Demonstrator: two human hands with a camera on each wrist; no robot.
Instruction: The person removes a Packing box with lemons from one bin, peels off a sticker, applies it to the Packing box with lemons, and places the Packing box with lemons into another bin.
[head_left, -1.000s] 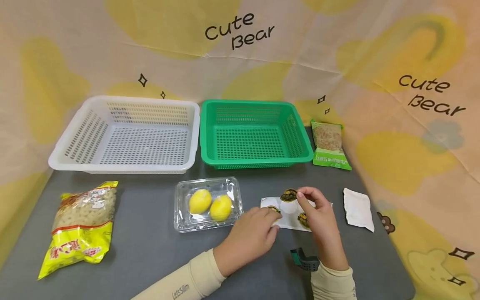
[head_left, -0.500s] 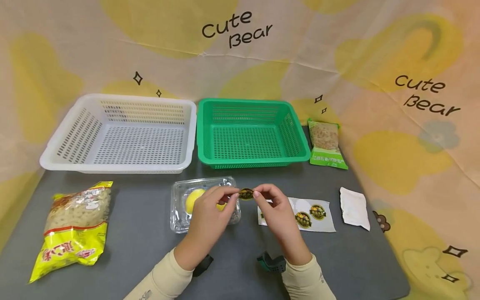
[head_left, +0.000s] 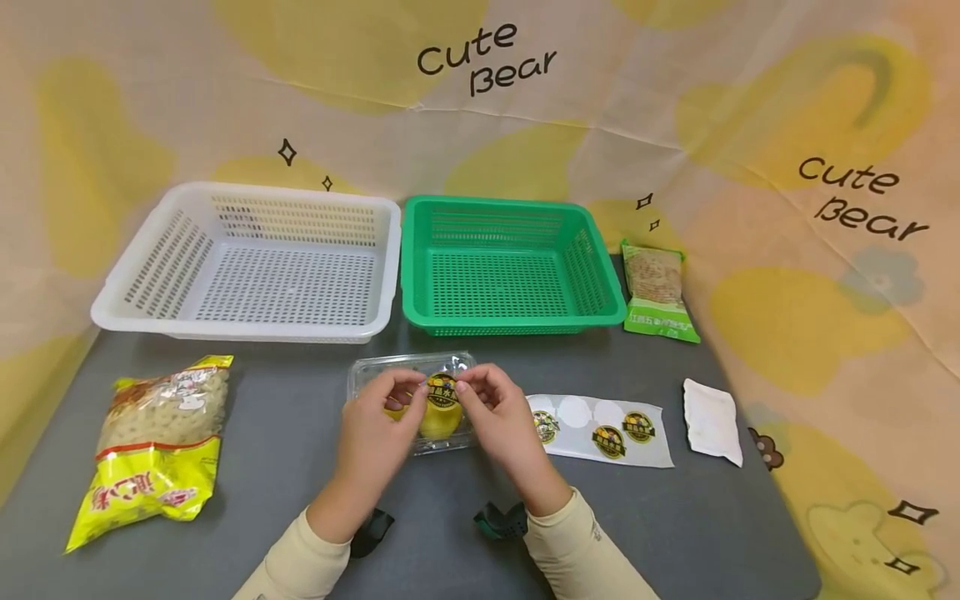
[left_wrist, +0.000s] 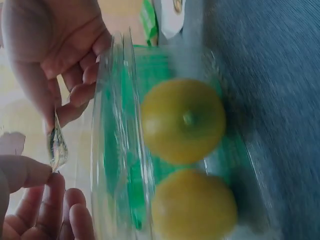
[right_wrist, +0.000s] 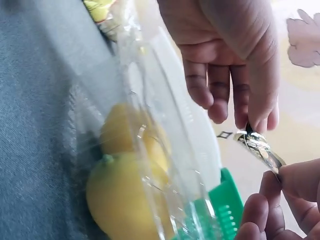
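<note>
Between the two hands a round black-and-gold sticker [head_left: 443, 390] is pinched by its opposite edges, held above a clear plastic box [head_left: 363, 372]. My left hand [head_left: 377, 436] has the sticker's left edge between thumb and finger, and my right hand [head_left: 504, 427] has its right edge. In both wrist views the sticker [left_wrist: 57, 146] bows slightly. Two yellow lemons [left_wrist: 183, 121] lie inside the box, under its lid; the hands partly cover them in the head view. To the right lies a white sticker sheet [head_left: 576, 433] with several stickers and bare round spots.
Behind stand a white basket [head_left: 247, 330] and a green basket [head_left: 517, 322]. A yellow snack bag [head_left: 156, 454] lies at the left. A green-edged packet [head_left: 657, 292] and a small white packet [head_left: 712, 422] lie at the right. Printed cloth hangs behind the table.
My right hand has lifted the sticker off the sheet and moved left. My left hand left the sheet and took the sticker's other edge. Both hands then shifted left, over the box.
</note>
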